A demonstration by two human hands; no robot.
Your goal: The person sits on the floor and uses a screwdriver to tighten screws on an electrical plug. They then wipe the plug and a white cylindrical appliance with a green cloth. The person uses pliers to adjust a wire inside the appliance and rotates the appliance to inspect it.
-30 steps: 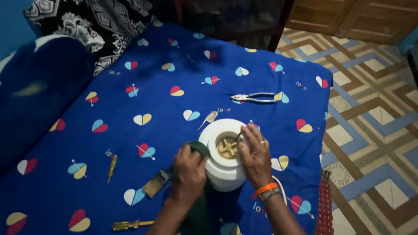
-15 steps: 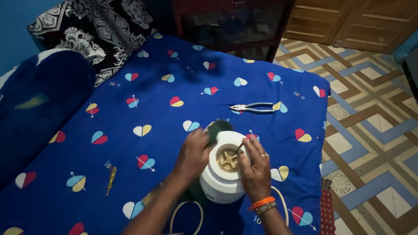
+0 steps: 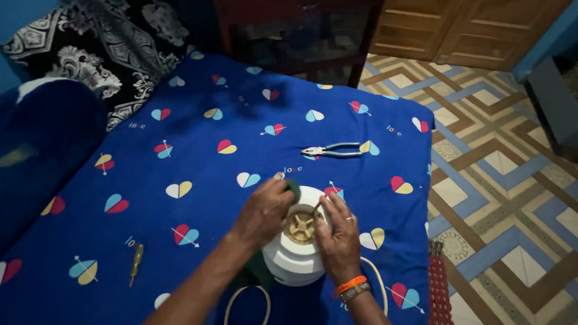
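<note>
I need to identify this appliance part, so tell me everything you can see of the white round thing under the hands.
The white round housing looks like smooth plastic, drum-shaped, standing upright on the blue heart-print bedsheet. Its top opening shows a tan, spoked hub. The left hand rests on its upper left rim, pressing a dark green piece there; the right hand covers its right side, fingers at the hub. A pale cord loops out beside its base.
</note>
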